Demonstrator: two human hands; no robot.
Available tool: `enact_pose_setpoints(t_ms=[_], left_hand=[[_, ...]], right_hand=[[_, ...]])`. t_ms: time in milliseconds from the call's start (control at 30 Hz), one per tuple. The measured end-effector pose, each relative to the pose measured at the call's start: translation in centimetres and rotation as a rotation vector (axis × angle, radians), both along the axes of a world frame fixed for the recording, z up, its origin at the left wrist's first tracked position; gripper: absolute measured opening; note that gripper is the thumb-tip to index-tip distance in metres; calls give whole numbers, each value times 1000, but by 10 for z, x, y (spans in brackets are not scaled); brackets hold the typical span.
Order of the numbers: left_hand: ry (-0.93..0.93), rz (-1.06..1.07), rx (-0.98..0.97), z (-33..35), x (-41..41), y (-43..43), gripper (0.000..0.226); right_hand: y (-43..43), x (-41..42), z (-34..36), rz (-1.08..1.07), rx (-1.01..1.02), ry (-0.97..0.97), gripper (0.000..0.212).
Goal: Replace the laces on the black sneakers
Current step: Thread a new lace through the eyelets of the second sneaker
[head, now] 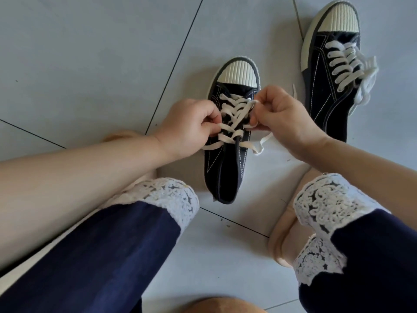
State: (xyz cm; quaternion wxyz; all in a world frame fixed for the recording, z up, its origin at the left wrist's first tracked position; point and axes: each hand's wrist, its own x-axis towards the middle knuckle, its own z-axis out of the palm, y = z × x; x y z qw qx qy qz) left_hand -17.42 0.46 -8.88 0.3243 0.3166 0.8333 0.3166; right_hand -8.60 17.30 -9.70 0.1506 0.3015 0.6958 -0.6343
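Near sneaker sits on the floor between our knees, toe pointing away; white lace criss-crosses loosely through its eyelets, ends trailing off both sides. Our left hand pinches a strand at the left eyelet row, fingers curled; our right hand pinches a strand at the right row, fingers curled too. Second sneaker lies further right, apart, fully laced, loose ends bunched on its right side; navy trousers at frame bottom.
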Motion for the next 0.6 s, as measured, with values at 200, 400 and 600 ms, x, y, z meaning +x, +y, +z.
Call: enact_pose_setpoints(t_ms=[200, 400, 600], left_hand=[[-147, -53, -103, 8, -12, 2, 9], [-235, 7, 7, -1, -6, -1, 21], [-209, 17, 41, -10, -8, -2, 25]], right_hand=[[4, 4, 0, 61, 21, 9, 13], [-2, 16, 0, -16, -125, 0, 17], [-11, 24, -3, -90, -115, -25, 28]])
